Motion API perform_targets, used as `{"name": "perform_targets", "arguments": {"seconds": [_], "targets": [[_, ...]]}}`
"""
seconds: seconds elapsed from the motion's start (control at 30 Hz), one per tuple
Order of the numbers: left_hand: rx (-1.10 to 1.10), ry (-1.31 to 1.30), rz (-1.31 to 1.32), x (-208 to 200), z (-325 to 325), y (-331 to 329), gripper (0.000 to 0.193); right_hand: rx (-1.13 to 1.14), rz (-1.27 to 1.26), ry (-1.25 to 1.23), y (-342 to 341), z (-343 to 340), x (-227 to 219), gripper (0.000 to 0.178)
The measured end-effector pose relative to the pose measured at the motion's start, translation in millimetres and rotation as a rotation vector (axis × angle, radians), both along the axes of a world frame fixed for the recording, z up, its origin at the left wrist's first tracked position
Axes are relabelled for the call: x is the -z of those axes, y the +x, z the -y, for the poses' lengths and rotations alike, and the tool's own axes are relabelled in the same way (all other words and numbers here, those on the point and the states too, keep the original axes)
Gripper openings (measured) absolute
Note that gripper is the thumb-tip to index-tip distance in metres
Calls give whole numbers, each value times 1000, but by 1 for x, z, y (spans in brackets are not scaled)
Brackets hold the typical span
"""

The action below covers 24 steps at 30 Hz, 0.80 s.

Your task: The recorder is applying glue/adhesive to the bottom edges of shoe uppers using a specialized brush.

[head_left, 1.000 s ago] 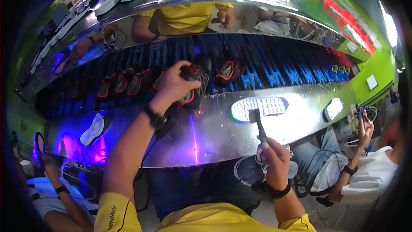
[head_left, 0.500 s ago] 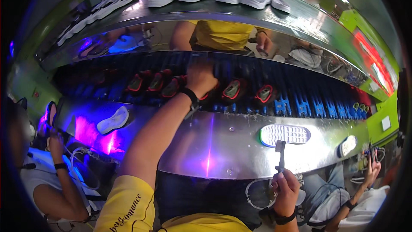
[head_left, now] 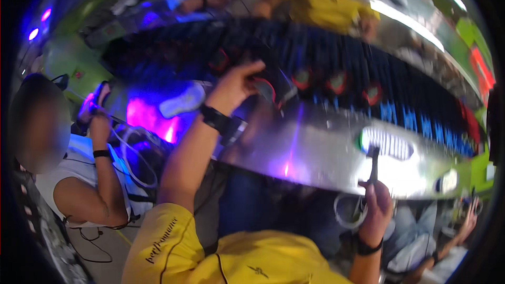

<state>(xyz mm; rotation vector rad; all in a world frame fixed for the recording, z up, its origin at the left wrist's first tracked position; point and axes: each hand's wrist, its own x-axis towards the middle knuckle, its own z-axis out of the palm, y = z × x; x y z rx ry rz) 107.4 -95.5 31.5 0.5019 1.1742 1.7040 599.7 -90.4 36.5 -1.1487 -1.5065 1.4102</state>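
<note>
Yellow-clad, grips dark brush (head_left: 374, 167) upright in curled right hand (head_left: 377, 205), just before white sole (head_left: 397, 146) on metal table (head_left: 323, 150); farther off, has left hand (head_left: 231, 90) part-spread at red-trimmed dark shoe (head_left: 265, 91), too blurred to tell whether holding it.

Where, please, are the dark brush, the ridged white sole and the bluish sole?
Dark brush (head_left: 374, 166), head view: on its handle.
Ridged white sole (head_left: 393, 143), head view: middle of its ridged face.
Bluish sole (head_left: 182, 101), head view: middle of its upward side.

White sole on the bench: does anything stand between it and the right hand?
Only the dark brush the right hand holds, its head overlapping the white sole in view; nothing else visible blocks it.
</note>
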Motion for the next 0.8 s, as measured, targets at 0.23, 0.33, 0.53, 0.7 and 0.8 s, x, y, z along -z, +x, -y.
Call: {"name": "perform_targets", "arguments": {"seconds": [0.23,0.33,0.53,0.7,0.8], "targets": [[-64,95,-33,-26,83,89,45,-106,-187,-55,-8,9,16,25],[-105,104,-501,-25,91,126,56,-152,-112,-50,0,21,19,21],[-119,-10,-1122,-27,112,170,82,-110,-174,-119,3,38,38,31],[-165,-20,-1225,15,130,179,84,-96,67,84,-10,42,38,27],[-218,-17,-1292,28,140,187,83,-100,86,87,-25,41,41,27]]}}
